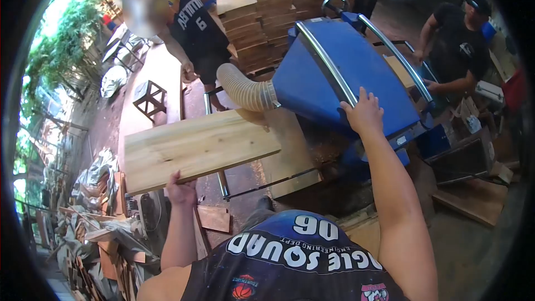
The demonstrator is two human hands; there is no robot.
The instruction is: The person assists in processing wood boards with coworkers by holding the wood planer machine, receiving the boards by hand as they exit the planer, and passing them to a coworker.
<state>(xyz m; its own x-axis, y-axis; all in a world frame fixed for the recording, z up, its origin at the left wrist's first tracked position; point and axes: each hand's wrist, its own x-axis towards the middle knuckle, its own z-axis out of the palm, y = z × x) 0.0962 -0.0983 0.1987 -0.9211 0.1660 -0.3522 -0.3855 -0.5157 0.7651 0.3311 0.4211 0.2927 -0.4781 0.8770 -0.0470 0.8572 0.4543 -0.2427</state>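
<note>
Left hand grips board by near edge; right hand, fingers spread, rests near chrome rail on blue machine. Steady, level hold likely serves best.

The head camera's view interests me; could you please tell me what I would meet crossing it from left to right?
Green foliage → cross-braced stool → left hand → ribbed hose → blue woodworking machine → person in a black T-shirt.

Above the plank is open room, bounded by the ribbed hose and the blue machine
</note>
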